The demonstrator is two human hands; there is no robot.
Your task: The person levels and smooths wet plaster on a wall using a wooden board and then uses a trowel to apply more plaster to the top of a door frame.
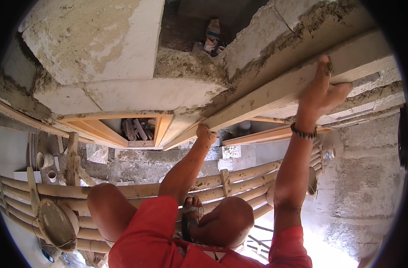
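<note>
A long, straight, mortar-smeared board (266,96) runs slantwise along the wall edge, from low centre to upper right. My left hand (206,134) is closed on its lower edge near the left end. Farther right, my right hand (322,94) grips the same board, one digit reaching up over its face and another stretched along its edge; the remaining fingers are partly hidden. Rough mortar (297,49) lies along the masonry just above the board. A dark bracelet circles my right wrist.
Below me, bamboo poles (137,190) form a scaffold; a bucket (56,223) with greyish contents hangs at its left. Wooden frames (97,131) line openings in the wall. White blocks (114,40) stand above, and a rough block wall (360,178) rises at right.
</note>
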